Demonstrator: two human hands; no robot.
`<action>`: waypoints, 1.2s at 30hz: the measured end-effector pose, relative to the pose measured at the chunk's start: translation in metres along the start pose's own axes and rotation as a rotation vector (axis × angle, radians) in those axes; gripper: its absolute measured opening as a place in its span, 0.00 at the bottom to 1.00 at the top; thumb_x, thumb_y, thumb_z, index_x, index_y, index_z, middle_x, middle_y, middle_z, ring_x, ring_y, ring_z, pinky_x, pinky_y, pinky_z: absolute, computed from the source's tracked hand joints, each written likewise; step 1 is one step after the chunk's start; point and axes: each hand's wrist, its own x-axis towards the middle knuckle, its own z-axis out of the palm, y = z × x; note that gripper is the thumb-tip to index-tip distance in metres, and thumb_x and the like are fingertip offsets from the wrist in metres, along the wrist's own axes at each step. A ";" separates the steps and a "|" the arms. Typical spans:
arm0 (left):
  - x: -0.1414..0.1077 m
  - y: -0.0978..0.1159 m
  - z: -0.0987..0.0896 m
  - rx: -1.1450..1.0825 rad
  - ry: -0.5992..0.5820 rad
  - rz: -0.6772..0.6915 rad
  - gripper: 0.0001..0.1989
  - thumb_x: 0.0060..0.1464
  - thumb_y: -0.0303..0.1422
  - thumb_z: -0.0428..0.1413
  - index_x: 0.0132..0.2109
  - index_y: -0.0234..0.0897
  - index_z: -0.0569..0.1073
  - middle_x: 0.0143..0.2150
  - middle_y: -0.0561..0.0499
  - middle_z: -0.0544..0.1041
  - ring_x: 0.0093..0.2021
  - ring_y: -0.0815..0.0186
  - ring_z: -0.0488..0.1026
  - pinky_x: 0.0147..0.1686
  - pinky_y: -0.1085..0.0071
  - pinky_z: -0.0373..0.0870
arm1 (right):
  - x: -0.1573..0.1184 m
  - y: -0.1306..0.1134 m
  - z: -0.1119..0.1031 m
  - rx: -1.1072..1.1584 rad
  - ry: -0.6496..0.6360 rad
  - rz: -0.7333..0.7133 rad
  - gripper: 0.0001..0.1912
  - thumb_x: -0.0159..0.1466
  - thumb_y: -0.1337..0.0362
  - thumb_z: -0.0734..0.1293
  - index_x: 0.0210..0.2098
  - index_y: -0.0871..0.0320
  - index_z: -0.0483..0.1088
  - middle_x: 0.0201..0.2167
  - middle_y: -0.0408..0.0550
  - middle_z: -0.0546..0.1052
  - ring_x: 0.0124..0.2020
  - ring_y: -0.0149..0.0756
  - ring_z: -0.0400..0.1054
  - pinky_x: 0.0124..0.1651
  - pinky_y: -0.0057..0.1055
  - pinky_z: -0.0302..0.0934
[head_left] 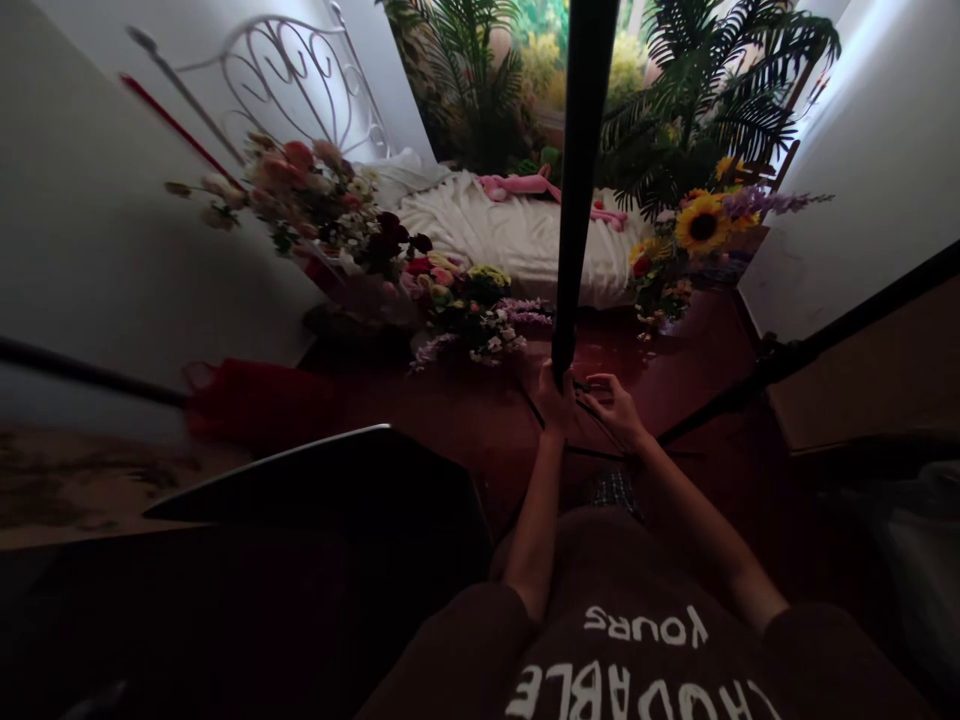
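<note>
A black upright pole (581, 180) runs from the top of the view down to my hands, with thin black legs spread near the floor below. My left hand (556, 400) is wrapped round the pole's lower part. Just to its right, my right hand (611, 402) has its fingers bent at a small dark part on the side of the pole. Whether those fingertips grip that part is too dark and small to tell.
Flowers (480, 300) and a white-draped bed (517, 235) stand ahead, with sunflowers (703, 224) at the right. A dark panel (337, 485) is near my left. Black poles cross at the left (90, 373) and right (847, 340). A red bag (251, 400) lies left.
</note>
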 end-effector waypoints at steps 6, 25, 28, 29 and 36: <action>0.011 0.032 -0.005 -0.042 0.008 -0.006 0.21 0.60 0.50 0.48 0.47 0.38 0.68 0.37 0.48 0.75 0.37 0.65 0.73 0.41 0.69 0.67 | -0.003 0.005 -0.004 0.043 -0.018 0.052 0.21 0.59 0.54 0.70 0.49 0.53 0.66 0.51 0.51 0.74 0.50 0.39 0.72 0.45 0.35 0.71; 0.045 0.097 -0.016 -0.221 -0.015 0.043 0.19 0.60 0.51 0.49 0.43 0.39 0.69 0.33 0.52 0.73 0.32 0.72 0.70 0.38 0.74 0.66 | 0.019 0.000 0.004 0.514 -0.039 0.682 0.14 0.56 0.66 0.62 0.42 0.58 0.70 0.21 0.39 0.72 0.21 0.24 0.65 0.24 0.20 0.58; 0.045 0.096 -0.015 -0.222 -0.022 0.056 0.20 0.60 0.50 0.49 0.44 0.38 0.69 0.33 0.52 0.73 0.32 0.72 0.70 0.37 0.75 0.65 | 0.013 -0.002 0.003 0.435 -0.012 0.575 0.14 0.56 0.63 0.62 0.42 0.57 0.70 0.26 0.41 0.76 0.24 0.26 0.69 0.28 0.22 0.63; 0.045 0.095 -0.015 -0.220 -0.021 0.054 0.20 0.60 0.50 0.49 0.45 0.38 0.69 0.33 0.52 0.73 0.32 0.72 0.70 0.37 0.75 0.65 | 0.011 -0.002 0.002 0.401 -0.018 0.544 0.14 0.56 0.62 0.64 0.43 0.56 0.70 0.28 0.41 0.77 0.25 0.26 0.70 0.29 0.23 0.64; 0.045 0.090 -0.011 -0.205 0.007 0.040 0.21 0.59 0.52 0.48 0.45 0.39 0.68 0.35 0.52 0.72 0.35 0.71 0.70 0.39 0.74 0.65 | 0.003 -0.001 -0.002 0.285 -0.086 0.363 0.22 0.56 0.52 0.70 0.47 0.55 0.70 0.34 0.46 0.80 0.33 0.31 0.74 0.32 0.25 0.66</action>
